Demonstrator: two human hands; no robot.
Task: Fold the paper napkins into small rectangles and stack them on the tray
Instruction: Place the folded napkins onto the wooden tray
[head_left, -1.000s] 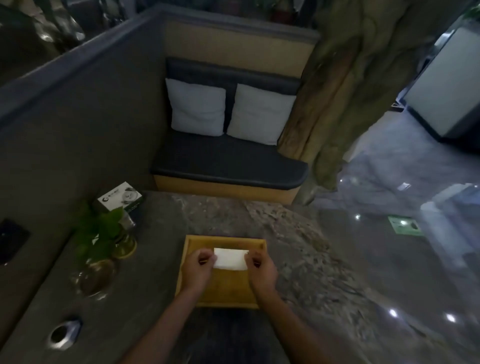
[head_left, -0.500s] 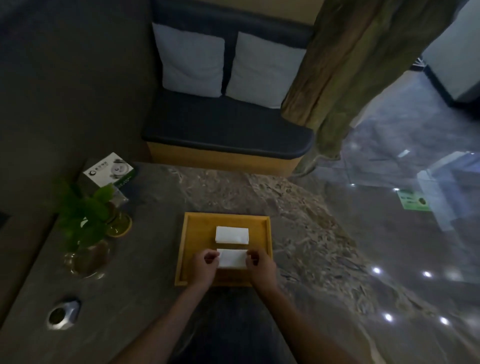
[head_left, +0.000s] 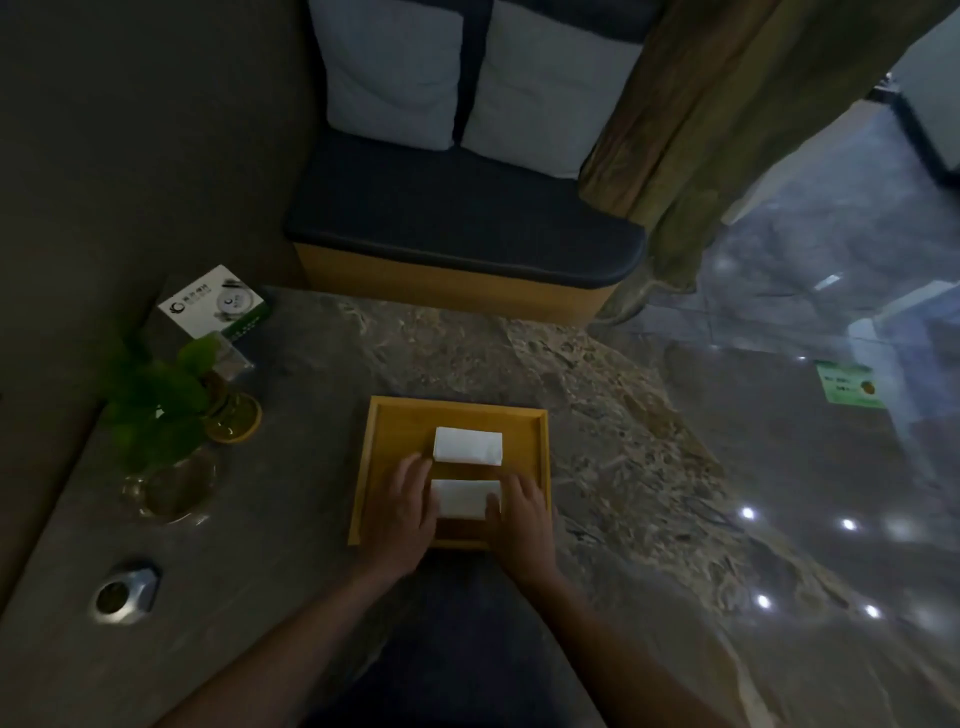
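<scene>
Tray (head_left: 395, 431) with two folded napkins, nearer one (head_left: 462, 499) between flat, spread hands (head_left: 402, 512) (head_left: 522, 519).

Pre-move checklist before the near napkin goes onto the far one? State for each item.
1. Near napkin folded to a small rectangle: ok.
2. Both hands on it: ok. Left hand at its left end, right hand at its right end; how firm the grip is, cannot tell.
3. Far napkin flat in the tray, uncovered on top: ok.
4. Napkins stacked: not ok. They lie apart, one behind the other.
5. Sizes match for a neat stack: ok, roughly alike.
6. Path between the two napkins free: ok, only bare tray floor there.
</scene>
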